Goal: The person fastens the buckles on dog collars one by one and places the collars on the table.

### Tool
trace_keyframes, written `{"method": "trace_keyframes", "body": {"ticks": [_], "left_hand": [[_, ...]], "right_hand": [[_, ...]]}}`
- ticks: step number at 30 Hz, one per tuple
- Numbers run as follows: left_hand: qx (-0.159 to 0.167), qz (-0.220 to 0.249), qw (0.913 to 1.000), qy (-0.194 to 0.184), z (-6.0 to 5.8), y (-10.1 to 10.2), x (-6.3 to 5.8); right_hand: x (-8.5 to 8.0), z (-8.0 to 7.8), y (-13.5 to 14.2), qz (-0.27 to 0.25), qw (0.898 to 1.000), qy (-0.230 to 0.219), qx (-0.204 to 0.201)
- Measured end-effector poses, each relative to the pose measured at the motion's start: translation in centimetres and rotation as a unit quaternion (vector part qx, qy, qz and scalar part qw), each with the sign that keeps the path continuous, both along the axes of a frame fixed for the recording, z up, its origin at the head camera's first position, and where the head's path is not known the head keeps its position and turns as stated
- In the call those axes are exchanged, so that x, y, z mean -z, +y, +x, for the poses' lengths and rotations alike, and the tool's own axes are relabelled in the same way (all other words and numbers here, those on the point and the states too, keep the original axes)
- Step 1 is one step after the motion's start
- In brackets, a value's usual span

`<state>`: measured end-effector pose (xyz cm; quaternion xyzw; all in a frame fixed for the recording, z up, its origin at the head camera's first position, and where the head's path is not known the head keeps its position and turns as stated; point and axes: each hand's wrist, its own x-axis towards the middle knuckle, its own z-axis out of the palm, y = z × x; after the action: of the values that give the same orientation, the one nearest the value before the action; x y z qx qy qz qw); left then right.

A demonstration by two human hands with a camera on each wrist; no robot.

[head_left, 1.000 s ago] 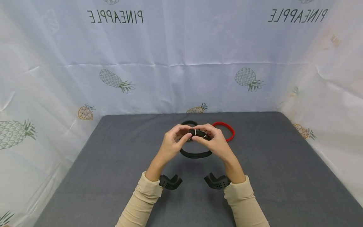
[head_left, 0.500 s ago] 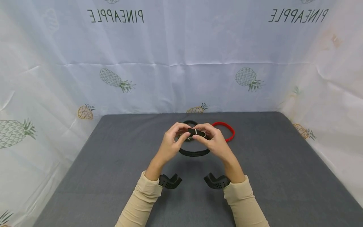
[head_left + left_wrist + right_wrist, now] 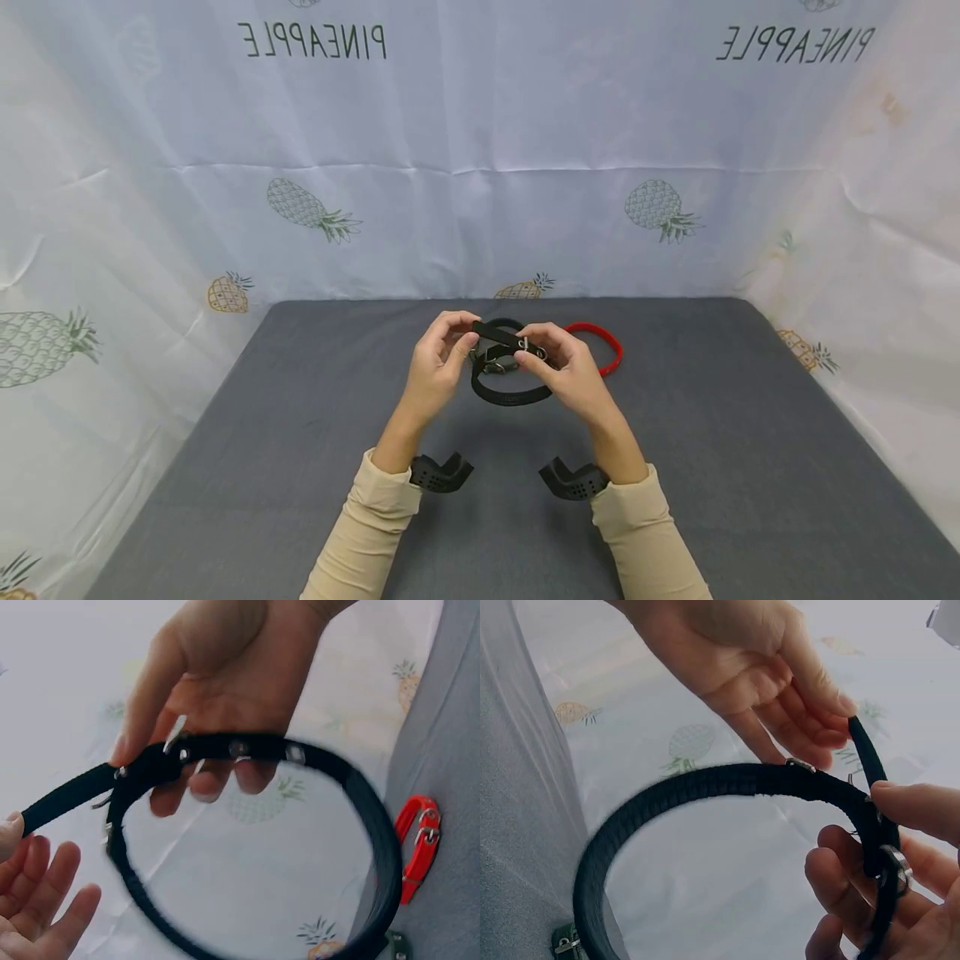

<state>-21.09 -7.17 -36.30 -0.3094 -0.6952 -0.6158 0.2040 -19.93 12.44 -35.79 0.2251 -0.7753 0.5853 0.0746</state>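
Observation:
A black buckle collar (image 3: 510, 399) is held up in a loop between both hands, over the table. The left hand (image 3: 431, 371) pinches the collar's free strap end between thumb and fingertips and draws it out to the left. The right hand (image 3: 568, 367) pinches the collar by its metal buckle, thumb on the strap. In the left wrist view the strap end (image 3: 71, 796) runs straight between the hands. Metal fittings and a buckle (image 3: 897, 868) show in the right wrist view, with the right hand's fingers behind the strap.
A red collar (image 3: 616, 348) with a silver buckle lies on the grey table (image 3: 300, 467), behind the right hand. Another dark collar (image 3: 504, 322) lies behind the held one, partly covered by it. A pineapple-print curtain (image 3: 480, 233) stands along the back and sides.
The left hand has moved left and slightly up, carrying the strap end away from the buckle, so more strap now shows between the hands. The right hand has hardly moved.

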Motion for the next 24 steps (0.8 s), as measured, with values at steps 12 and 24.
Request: {"method": "trace_keyframes", "body": {"ticks": [12, 24], "left_hand": [[0.007, 0.036, 0.9993, -0.004, -0.17, -0.62, -0.28], [0.06, 0.019, 0.9939, -0.092, -0.37, -0.21, 0.4]], "right_hand": [[-0.11, 0.06, 0.04, -0.007, 1.0, -0.006, 0.009], [-0.05, 0.06, 0.35, -0.028, 1.0, 0.007, -0.002]]}}
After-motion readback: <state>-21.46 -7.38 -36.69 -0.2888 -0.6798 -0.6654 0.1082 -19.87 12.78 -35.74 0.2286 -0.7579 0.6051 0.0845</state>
